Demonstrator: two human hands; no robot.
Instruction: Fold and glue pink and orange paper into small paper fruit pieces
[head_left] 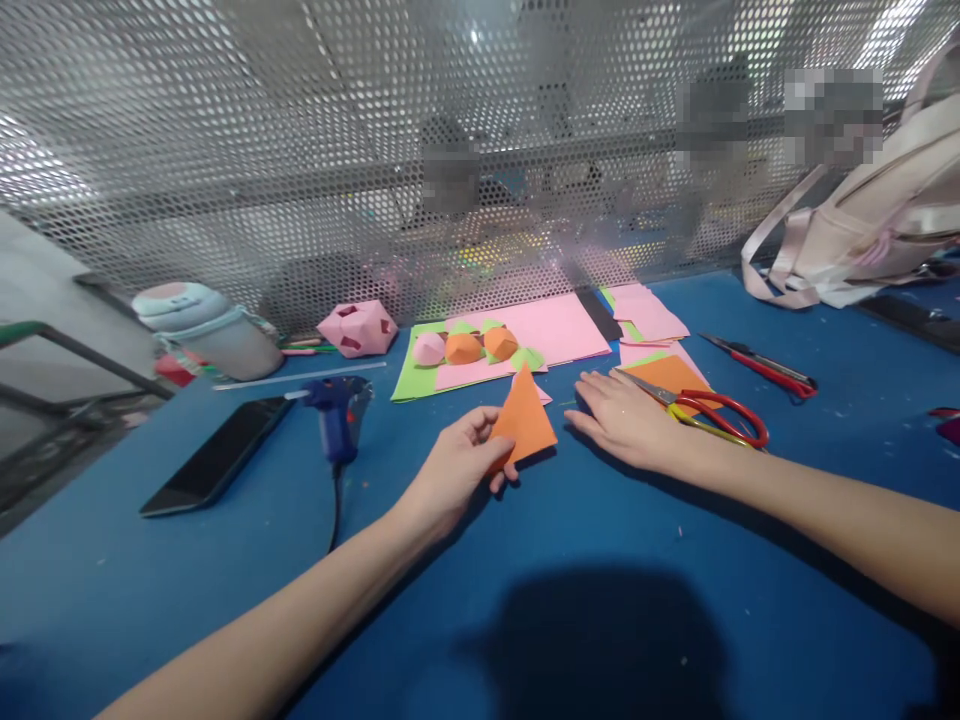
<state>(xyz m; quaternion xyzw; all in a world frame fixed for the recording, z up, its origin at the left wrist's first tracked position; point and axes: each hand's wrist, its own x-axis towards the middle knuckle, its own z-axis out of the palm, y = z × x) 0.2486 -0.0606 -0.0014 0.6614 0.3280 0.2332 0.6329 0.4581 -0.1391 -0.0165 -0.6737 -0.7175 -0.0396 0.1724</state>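
Note:
Between the thumb and fingers of my left hand (465, 455) is a folded triangle of orange paper (527, 420), its tip pointing away from me. My right hand (626, 420) lies flat on the blue table with its fingers stretched out, holding nothing. Right beside it are scissors (724, 415) with red and yellow handles, resting partly on an orange paper sheet (667, 372). Beyond my hands, small rounded paper pieces in pink (430, 348) and orange (465, 348) sit on green and pink sheets (559, 330).
On the left are a blue glue gun (337, 415) with its cord, a black phone (217, 455), a bottle (214, 330) and a pink paper ball (358, 328). To the right lie a red cutter (765, 365) and a pale backpack (862, 225). A perforated metal screen (337, 180) borders the table (420, 630).

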